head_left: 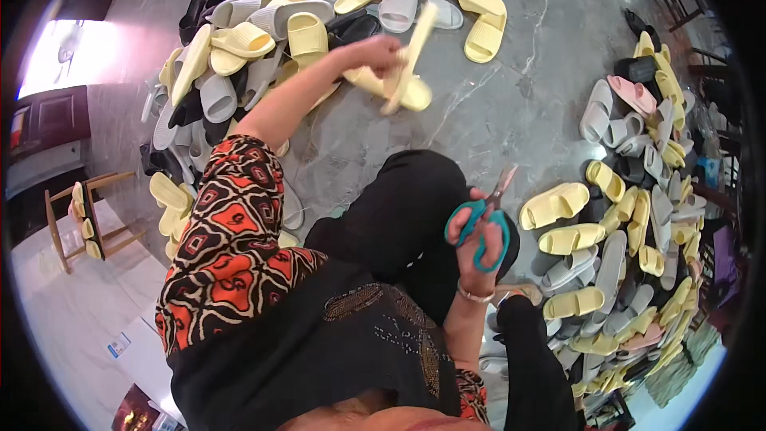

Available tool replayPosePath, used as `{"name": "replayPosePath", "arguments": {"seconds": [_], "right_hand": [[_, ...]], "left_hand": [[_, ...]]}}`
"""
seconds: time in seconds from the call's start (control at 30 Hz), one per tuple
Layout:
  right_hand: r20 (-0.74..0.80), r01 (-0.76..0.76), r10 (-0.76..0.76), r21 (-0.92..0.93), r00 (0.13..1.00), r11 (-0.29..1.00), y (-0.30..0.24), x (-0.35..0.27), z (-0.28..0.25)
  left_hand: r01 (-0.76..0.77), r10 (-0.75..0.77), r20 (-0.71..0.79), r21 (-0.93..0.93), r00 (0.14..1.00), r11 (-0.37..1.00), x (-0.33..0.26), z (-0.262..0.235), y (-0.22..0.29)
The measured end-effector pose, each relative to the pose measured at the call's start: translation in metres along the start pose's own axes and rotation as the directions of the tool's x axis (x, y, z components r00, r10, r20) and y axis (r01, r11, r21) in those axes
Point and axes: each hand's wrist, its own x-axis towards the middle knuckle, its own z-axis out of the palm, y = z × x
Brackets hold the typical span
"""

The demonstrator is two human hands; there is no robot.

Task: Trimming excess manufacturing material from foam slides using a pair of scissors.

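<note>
My left hand (377, 56) reaches out over the pile on the left and is closed on a pale yellow slipper (416, 52), seen edge-on and blurred by motion. Just beneath it, another yellow slipper (415, 95) lies on the floor. Close to my knee, my right hand (479, 251) grips scissors (476, 215) with teal handles. Fingers pass through the handle loops, and the metal blades point up and away from me, slightly apart.
A heap of yellow, grey and black slippers (307, 36) spreads across the grey marble floor (550, 72) at the far left. Another large heap of slippers (614, 271), with some pink ones, fills the right. A wooden stool frame (57, 231) stands at the left.
</note>
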Motion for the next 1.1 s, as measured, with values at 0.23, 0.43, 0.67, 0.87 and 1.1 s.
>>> {"name": "replayPosePath", "arguments": {"seconds": [0.23, 0.43, 0.67, 0.87, 1.1], "right_hand": [[0.15, 0.107, -0.146, 0.243, 0.978, 0.964, 0.003, -0.042, 0.003], [0.081, 0.246, -0.272, 0.239, 0.959, 0.939, -0.013, -0.096, -0.016], [0.037, 0.375, -0.387, 0.182, 0.921, 0.909, -0.015, -0.125, -0.033], [0.106, 0.348, -0.367, 0.166, 0.924, 0.923, -0.011, -0.137, -0.06], [0.217, 0.13, -0.043, -0.407, 0.975, 0.904, 0.002, -0.135, -0.021]], "left_hand": [[-0.329, 0.248, -0.239, -0.403, 0.939, 0.854, -0.165, -0.023, 0.148], [-0.709, 0.735, 0.084, -0.212, 0.673, 0.673, -0.275, 0.013, 0.202], [-0.768, 0.729, 0.456, -0.139, 0.511, 0.625, -0.337, 0.045, 0.229], [-0.878, 0.44, 0.761, 0.435, 0.476, 0.199, -0.334, 0.117, 0.179], [-0.798, 0.561, 0.7, 0.592, 0.441, -0.111, -0.34, 0.115, 0.109]]}}
